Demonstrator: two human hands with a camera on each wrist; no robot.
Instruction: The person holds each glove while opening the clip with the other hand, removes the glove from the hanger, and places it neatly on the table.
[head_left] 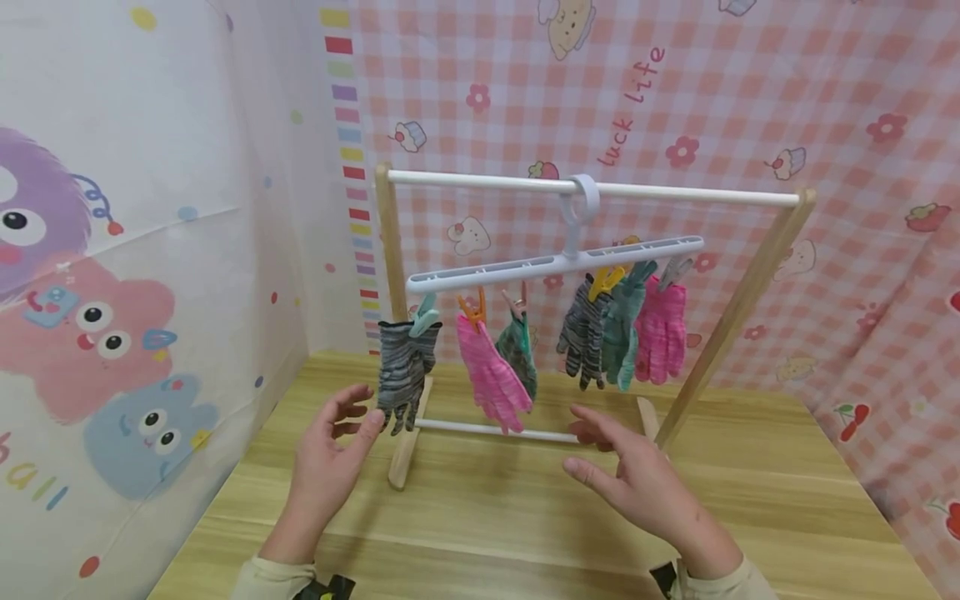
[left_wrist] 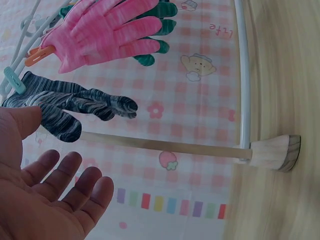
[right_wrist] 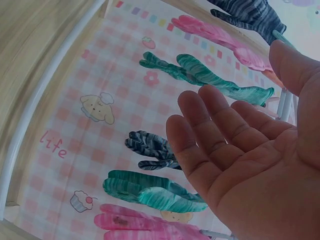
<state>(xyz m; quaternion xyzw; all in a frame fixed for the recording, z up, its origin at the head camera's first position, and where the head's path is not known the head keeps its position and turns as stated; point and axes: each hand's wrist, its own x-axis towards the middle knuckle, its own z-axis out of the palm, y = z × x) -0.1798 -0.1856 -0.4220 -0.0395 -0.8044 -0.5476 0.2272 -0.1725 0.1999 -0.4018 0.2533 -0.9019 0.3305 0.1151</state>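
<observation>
A white hanger (head_left: 487, 273) hangs tilted from the rack's top rod (head_left: 465, 180), its left end lower. Clothespins hold several small knit gloves along it. On the left are a grey-black glove (head_left: 402, 362), a pink glove (head_left: 491, 375) and a green glove (head_left: 528, 360). Another grey-black glove (head_left: 582, 329), a green glove (head_left: 622, 333) and a pink glove (head_left: 663, 337) hang on the right. My left hand (head_left: 330, 458) is beside the left grey-black glove, thumb overlapping it in view; contact cannot be told. Fingers loosely bent, my right hand (head_left: 637, 479) holds nothing below the right-hand gloves.
The rack has wooden legs (head_left: 731, 321) and a white lower bar (head_left: 495, 429), standing on a wood-grain table (head_left: 480, 533). Behind it hangs a pink checked cloth (head_left: 510, 75). A white cartoon-printed sheet (head_left: 217, 300) covers the left side.
</observation>
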